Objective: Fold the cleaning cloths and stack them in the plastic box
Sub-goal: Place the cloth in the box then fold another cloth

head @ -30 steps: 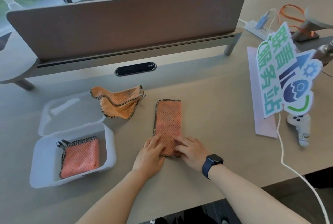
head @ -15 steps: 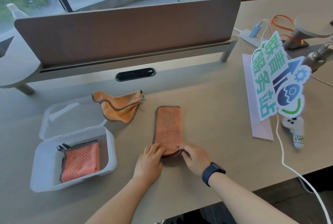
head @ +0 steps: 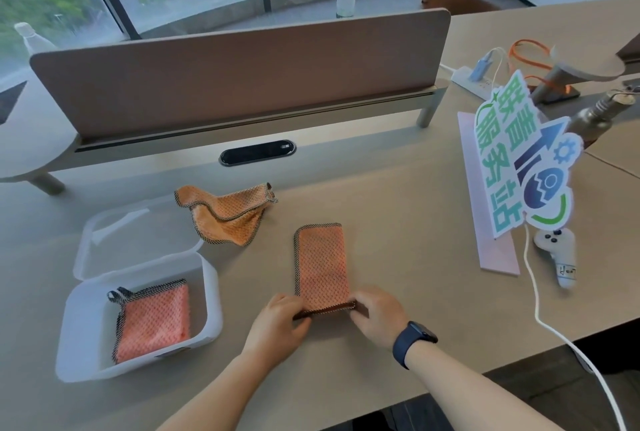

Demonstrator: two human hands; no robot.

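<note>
An orange cleaning cloth (head: pixel 322 264), folded into a long strip, lies on the table in front of me. My left hand (head: pixel 280 326) pinches its near left corner and my right hand (head: pixel 377 314) pinches its near right corner, lifting the near edge slightly. A crumpled orange cloth (head: pixel 228 215) lies further back to the left. The white plastic box (head: pixel 211 295) stands at the left with its clear lid open behind it; a folded orange cloth (head: pixel 156 321) lies flat inside.
A brown desk divider (head: pixel 242 73) runs across the back. On the right stand a green-and-blue sign (head: pixel 519 167), a white controller (head: pixel 561 257) and a white cable (head: pixel 540 312). A power strip (head: pixel 474 80) sits behind the sign. The table edge is near my forearms.
Both hands went from pressing flat on the strip's near end to pinching its near corners, and the near edge has come up off the table. The camera tilted upward.
</note>
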